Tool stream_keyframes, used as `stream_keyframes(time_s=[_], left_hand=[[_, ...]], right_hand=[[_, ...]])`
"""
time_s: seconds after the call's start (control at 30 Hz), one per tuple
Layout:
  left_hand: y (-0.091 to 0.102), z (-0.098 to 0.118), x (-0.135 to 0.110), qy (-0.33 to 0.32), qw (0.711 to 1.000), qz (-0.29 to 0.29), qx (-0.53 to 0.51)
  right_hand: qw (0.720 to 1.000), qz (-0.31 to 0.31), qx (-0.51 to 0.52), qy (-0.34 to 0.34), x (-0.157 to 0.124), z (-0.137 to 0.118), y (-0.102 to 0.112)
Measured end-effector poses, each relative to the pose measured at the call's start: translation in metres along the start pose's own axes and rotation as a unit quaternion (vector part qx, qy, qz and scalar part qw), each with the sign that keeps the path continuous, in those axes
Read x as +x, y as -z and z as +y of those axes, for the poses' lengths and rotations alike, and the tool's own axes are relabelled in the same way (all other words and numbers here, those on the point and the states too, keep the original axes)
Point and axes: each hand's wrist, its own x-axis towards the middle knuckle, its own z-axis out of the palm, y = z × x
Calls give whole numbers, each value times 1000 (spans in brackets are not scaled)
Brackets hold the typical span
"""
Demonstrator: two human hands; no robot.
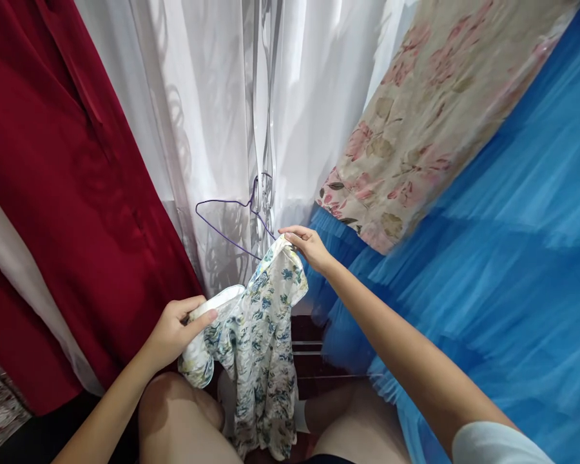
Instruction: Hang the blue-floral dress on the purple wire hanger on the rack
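A white dress [265, 348] with a blue and yellow floral print hangs between my two hands, its skirt falling between my knees. My left hand [180, 327] grips the dress at the shoulder on the left, thumb on top. At the other shoulder, my right hand [305, 246] pinches the fabric up higher. Behind the dress a purple wire hanger [222, 201] hangs by its hook from a white metal rack [263, 129]. The right end of the hanger goes behind the dress's right shoulder near my right fingers; its left end is bare.
A long red garment [96, 193] hangs at the left. White curtains [207, 129] cover the back. On the right hang a cream cloth with pink flowers [406, 142] and a blue tulle garment [502, 283]. My bare legs [183, 425] are below.
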Motion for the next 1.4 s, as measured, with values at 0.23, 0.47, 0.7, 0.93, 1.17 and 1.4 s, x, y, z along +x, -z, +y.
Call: stream_keyframes(time_s=[0.23, 0.47, 0.7, 0.93, 1.17, 1.4], left_hand=[[18, -6, -1, -14, 992, -74, 104], [57, -76, 50, -68, 922, -77, 373], [93, -75, 153, -22, 923, 106, 370], [76, -43, 231, -14, 965, 122, 231], [57, -68, 214, 56, 985, 113, 114], [6, -98, 184, 299, 951, 79, -11]], right_hand=[[997, 33, 47, -46, 9, -11, -22], [985, -31, 59, -161, -5, -44, -4], [986, -31, 0, -164, -11, -63, -6], [961, -80, 62, -259, -18, -65, -4], [936, -116, 139, -303, -22, -55, -6], [932, -123, 143, -310, -32, -62, -18]])
